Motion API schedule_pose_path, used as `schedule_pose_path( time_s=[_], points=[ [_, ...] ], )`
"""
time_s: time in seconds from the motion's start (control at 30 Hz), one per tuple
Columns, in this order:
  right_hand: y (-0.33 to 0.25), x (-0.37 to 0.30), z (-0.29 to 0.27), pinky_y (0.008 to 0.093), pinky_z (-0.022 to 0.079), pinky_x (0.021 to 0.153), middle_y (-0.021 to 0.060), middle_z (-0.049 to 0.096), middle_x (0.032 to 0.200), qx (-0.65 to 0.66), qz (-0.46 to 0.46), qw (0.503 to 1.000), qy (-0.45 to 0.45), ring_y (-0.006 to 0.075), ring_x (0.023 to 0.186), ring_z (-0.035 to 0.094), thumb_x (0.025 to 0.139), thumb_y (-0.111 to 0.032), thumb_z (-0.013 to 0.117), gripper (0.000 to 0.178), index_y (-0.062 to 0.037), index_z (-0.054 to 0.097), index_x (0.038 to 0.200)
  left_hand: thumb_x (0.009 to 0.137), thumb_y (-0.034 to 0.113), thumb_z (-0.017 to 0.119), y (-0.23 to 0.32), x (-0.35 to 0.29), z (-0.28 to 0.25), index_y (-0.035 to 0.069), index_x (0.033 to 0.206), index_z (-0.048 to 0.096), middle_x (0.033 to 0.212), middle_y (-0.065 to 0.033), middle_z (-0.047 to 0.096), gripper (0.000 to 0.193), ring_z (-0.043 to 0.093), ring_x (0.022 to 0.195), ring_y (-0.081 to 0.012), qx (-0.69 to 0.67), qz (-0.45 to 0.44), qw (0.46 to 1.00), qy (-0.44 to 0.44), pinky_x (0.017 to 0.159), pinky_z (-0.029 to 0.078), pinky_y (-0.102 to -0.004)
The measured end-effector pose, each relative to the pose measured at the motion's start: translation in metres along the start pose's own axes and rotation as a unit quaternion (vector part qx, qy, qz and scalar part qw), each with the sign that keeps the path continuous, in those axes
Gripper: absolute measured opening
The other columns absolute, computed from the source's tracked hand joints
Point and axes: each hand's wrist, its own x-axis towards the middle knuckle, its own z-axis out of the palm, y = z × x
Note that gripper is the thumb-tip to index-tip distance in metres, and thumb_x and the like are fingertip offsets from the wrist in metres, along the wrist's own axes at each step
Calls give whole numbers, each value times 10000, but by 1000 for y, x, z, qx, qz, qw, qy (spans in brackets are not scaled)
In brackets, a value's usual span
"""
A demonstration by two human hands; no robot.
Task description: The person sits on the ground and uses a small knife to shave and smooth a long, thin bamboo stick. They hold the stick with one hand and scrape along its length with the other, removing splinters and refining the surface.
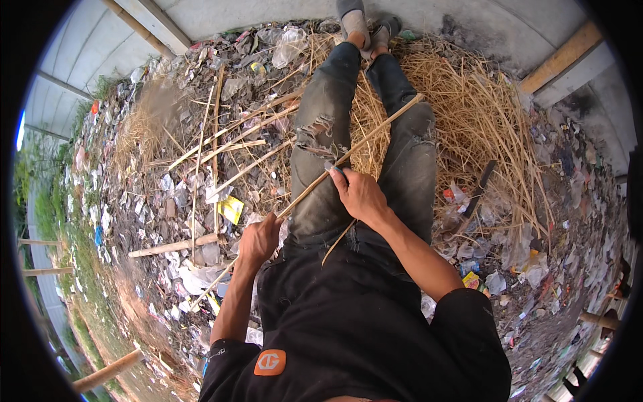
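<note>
A long, pale bamboo strip [383, 127] lies slantwise across my outstretched legs. Its far end rests near the right knee, and its near end runs down past my left forearm. My left hand [260, 241] is closed around the strip beside my left thigh. Between my thighs, my right hand [362, 196] grips a small knife [328, 165], whose grey blade tip shows against the strip; the fingers hide most of it. A thin curled sliver [338, 242] hangs below the right hand, over my lap.
Straw-like shavings [475, 114] are heaped around my right leg. Several split bamboo strips [221, 134] and a thicker bamboo piece [175, 246] lie on the litter-strewn ground to the left. A dark, long blade [479, 189] lies to the right. Beyond my feet stands a grey wall [248, 17].
</note>
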Motion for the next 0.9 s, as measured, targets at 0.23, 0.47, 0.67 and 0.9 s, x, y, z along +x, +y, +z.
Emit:
schedule_pose_path(
  time_s=[0.23,0.47,0.67,0.9],
  points=[
    [53,59,-64,550,455,611,258,603,657,30,75,983,166,506,684,625,1120,-470,470,605,36,655,844,1077,300,566,-2,-1,3,66,983,550,655,-246,619,253,611,607,-510,-17,-10,1000,-10,533,459,-578],
    [16,27,-32,585,530,703,287,687,770,39,52,994,85,515,811,682,1088,-554,471,638,-3,708,871,1069,282,585,-10,-7,14,59,945,542,619,-255,585,259,600,584,-504,-36,0,999,15,506,434,-575],
    [20,52,-75,579,510,639,267,653,668,22,90,989,118,496,684,670,1108,-520,455,669,29,680,799,1070,304,583,-13,2,23,64,964,540,624,-274,588,265,599,607,-532,-50,-2,999,2,527,439,-594],
    [16,46,-60,586,534,675,256,693,753,32,72,994,79,503,779,687,1104,-528,444,618,-14,701,878,1087,278,544,-14,-6,28,58,966,551,627,-271,586,250,591,613,-543,-54,-21,998,0,534,440,-599]
  ],
)
